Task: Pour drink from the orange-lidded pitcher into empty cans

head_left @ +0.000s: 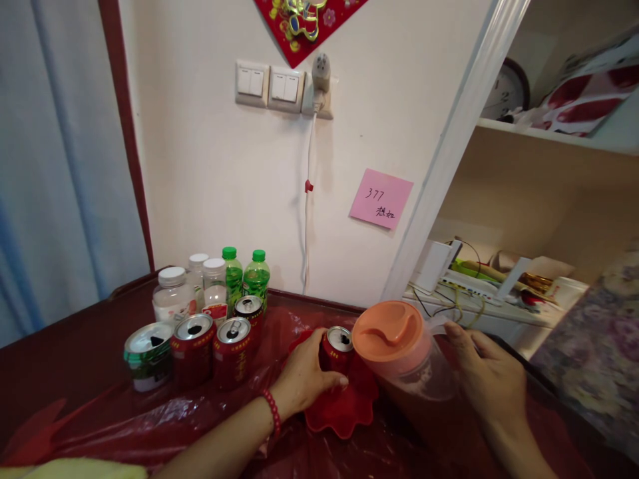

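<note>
My left hand (304, 376), with a red bead bracelet at the wrist, is wrapped round a red drink can (338, 349). This can has an opened top and is upright in or over a red scallop-edged dish (339, 412). In my right hand (489, 372) is the handle of a clear plastic pitcher with an orange lid (392, 332). The pitcher is tilted, its lid leaning toward the can and close beside it. Whether the pitcher's base touches the table is hard to make out.
Left of my hands stand several opened cans (232, 352), clear jars with white lids (172, 299) and two green-capped bottles (257, 276). Red plastic film (200, 426) covers the table. Behind is a wall with a plugged-in cord (307, 233); shelves (559, 140) rise at right.
</note>
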Tool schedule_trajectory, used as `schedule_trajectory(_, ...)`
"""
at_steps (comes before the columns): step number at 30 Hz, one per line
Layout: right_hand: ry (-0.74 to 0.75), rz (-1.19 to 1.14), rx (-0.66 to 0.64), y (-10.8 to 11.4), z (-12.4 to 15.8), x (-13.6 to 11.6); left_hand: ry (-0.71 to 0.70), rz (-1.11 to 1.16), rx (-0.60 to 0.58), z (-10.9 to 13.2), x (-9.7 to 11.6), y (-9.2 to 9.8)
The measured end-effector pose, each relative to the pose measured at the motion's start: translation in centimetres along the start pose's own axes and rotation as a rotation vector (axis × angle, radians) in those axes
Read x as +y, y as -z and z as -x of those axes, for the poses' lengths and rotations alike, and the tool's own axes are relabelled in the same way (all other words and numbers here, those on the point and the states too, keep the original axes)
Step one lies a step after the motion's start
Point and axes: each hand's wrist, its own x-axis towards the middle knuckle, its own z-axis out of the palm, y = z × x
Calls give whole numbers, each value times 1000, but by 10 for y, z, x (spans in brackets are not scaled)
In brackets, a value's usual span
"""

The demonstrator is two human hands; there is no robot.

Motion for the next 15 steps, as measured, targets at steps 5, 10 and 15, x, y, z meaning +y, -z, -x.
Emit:
schedule_trajectory(5, -35, -6, -4, 0, 1, -1, -3, -3, 0, -1, 1, 1)
schedule_trajectory(10, -25, -10, -12, 0, 1, -2, -3, -10, 2, -2, 2, 1)
schedule_trajectory(15, -14, 3, -11, 0, -1, 3, -11, -3, -3, -2, 0, 0)
